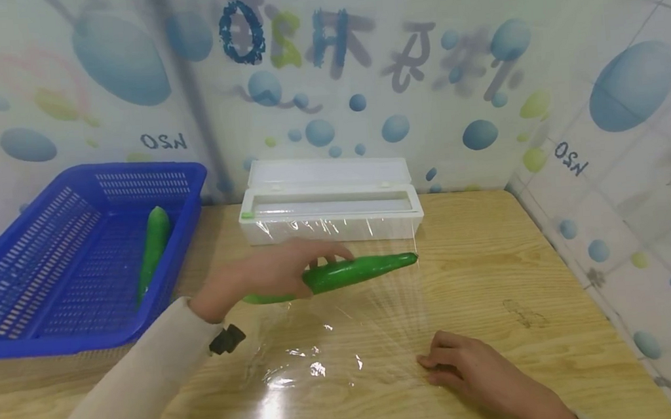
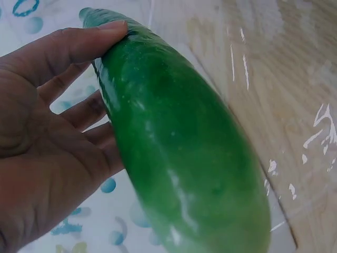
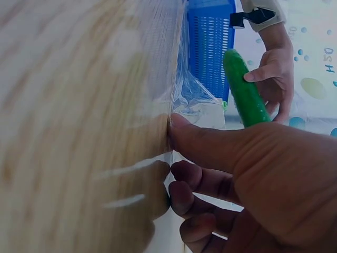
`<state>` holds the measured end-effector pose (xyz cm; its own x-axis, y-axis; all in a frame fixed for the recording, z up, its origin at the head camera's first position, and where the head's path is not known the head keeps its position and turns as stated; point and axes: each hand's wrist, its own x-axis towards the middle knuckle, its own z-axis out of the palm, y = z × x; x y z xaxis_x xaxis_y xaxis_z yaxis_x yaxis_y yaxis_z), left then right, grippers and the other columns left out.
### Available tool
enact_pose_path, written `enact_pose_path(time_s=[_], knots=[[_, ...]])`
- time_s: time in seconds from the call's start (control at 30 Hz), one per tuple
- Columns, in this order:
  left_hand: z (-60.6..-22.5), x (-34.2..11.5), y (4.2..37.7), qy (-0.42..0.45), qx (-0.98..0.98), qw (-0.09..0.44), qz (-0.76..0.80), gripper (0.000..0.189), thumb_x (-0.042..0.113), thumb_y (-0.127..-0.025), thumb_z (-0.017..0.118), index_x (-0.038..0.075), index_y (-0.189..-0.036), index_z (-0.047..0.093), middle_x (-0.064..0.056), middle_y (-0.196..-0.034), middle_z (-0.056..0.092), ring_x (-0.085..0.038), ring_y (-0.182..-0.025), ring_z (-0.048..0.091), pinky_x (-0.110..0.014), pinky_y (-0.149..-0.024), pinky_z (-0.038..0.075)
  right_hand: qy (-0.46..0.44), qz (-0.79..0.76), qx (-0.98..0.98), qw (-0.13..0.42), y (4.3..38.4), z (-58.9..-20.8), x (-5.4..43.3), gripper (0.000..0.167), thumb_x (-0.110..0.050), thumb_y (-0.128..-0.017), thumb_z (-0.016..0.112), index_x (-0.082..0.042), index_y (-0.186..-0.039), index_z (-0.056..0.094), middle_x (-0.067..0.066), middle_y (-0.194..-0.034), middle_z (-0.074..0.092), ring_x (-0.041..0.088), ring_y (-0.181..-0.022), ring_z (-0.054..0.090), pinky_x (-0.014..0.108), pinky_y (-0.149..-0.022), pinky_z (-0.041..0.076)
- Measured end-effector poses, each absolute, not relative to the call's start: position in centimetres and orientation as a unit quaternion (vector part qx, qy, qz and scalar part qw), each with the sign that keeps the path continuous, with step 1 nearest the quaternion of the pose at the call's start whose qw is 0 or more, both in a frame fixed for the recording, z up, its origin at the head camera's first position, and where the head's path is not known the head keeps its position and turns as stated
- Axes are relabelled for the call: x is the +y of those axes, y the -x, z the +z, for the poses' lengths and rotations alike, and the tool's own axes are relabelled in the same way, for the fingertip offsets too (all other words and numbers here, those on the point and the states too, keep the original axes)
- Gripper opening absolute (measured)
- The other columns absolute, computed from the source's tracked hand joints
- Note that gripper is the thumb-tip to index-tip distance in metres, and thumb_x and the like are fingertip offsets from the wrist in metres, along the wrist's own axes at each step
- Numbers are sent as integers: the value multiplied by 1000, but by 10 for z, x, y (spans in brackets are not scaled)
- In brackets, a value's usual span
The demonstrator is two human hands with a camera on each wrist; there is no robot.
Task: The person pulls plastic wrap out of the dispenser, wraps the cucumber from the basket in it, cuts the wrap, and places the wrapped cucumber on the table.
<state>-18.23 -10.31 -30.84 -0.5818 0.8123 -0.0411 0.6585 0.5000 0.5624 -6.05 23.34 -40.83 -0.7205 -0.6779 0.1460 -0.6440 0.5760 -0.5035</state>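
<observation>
A long green cucumber (image 1: 358, 271) is gripped near its middle by my left hand (image 1: 275, 268), raised over the table in front of the white box. In the left wrist view the thumb lies across the cucumber (image 2: 174, 121), with fingers round its other side. Transparent cling film (image 1: 322, 345) stretches from the white film box (image 1: 329, 172) over the tabletop, wrinkled and shiny, below the cucumber. At the film's near right corner, my right hand (image 1: 478, 372) pinches the edge low against the table; its thumb and curled fingers (image 3: 187, 171) meet the film there.
A blue plastic basket (image 1: 202, 180) stands at the left with another cucumber (image 1: 154, 250) inside. The film box's lid is raised against the patterned wall (image 1: 327, 105) behind. Wooden tabletop (image 1: 480, 244) extends to the right, up to a side wall (image 1: 637, 212).
</observation>
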Motion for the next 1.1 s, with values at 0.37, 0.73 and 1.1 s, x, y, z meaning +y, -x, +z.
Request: enact_pose_path(time_s=[0.37,0.73,1.1], knots=[[-337,-86,175,-439,837,202,256,76,-10,-67,74,21,-133,53,1,-111,60,-14,-92,58,-27,-78,48,370,-270,888,34,60,-409,233,25,-21,-90,67,-11,-112,71,-15,-92,54,-5,-72,47,16,-60,43],[-355,-76,170,-448,827,242,238,79,-14,-63,72,20,-131,54,1,-114,61,-14,-101,56,-27,-85,46,362,-261,894,37,59,-409,233,25,-19,-89,68,-13,-112,71,-16,-92,54,-5,-73,47,16,-61,44],[-359,-75,169,-442,828,246,244,77,-14,-63,73,15,-133,55,-3,-113,58,-21,-104,55,-30,-88,45,375,-267,887,36,62,-408,234,24,-19,-89,67,-13,-112,70,-14,-93,55,-5,-73,47,16,-60,43]])
